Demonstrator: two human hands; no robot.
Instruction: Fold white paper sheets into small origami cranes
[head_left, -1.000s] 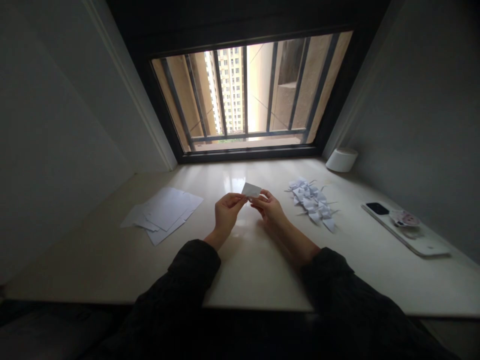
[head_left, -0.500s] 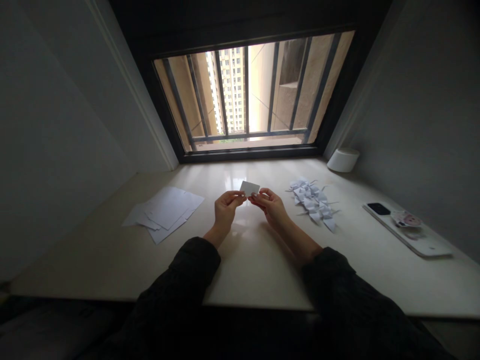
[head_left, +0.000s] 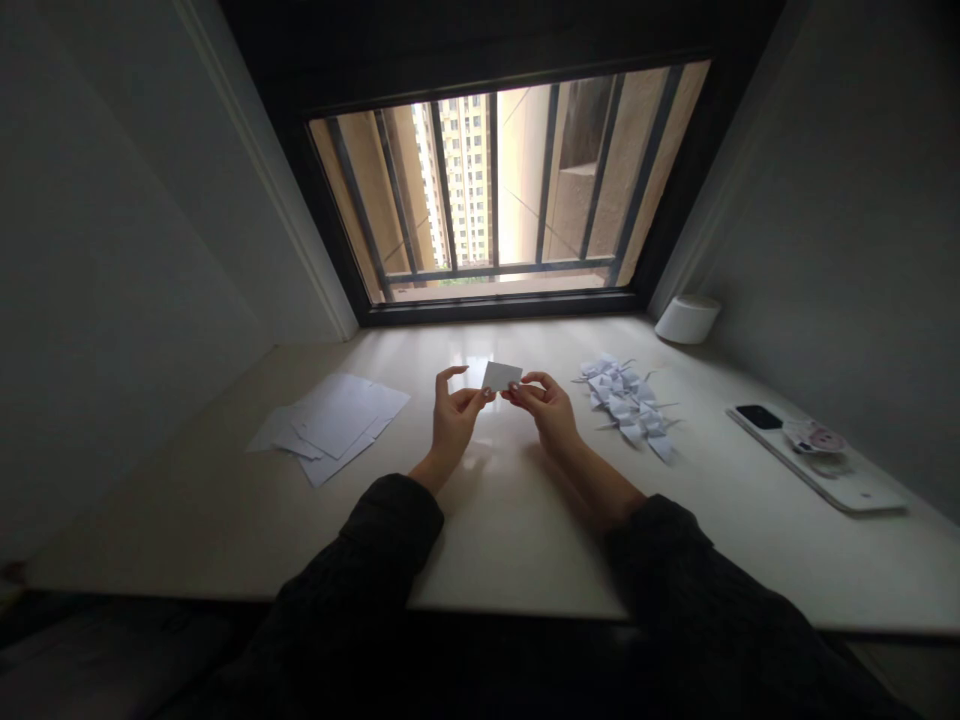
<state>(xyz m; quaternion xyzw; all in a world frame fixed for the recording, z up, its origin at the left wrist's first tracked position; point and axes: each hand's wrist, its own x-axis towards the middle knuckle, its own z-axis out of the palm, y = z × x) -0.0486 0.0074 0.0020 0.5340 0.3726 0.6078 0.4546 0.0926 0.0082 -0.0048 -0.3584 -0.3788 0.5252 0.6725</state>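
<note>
A small folded piece of paper [head_left: 502, 375] is held up above the white tabletop, pale grey against the light. My right hand [head_left: 550, 405] pinches its lower right corner between thumb and fingers. At the lower left corner, the thumb of my left hand [head_left: 454, 415] touches the paper, while that hand's index finger is raised and bent away from it. Whether other left fingers grip behind the paper is hard to see. Folded paper cranes [head_left: 626, 400] lie in a cluster to the right of my right hand.
White paper sheets [head_left: 345, 415] lie loosely stacked on the left of the table [head_left: 517, 560]. On the right rests a white phone [head_left: 840, 480] with a round pig-face grip. A white cylindrical object [head_left: 686, 320] stands in the back corner below the barred window [head_left: 517, 190].
My left index finger has lifted off the paper and now points up. The paper has shifted very slightly right; the right hand keeps its pinch.
</note>
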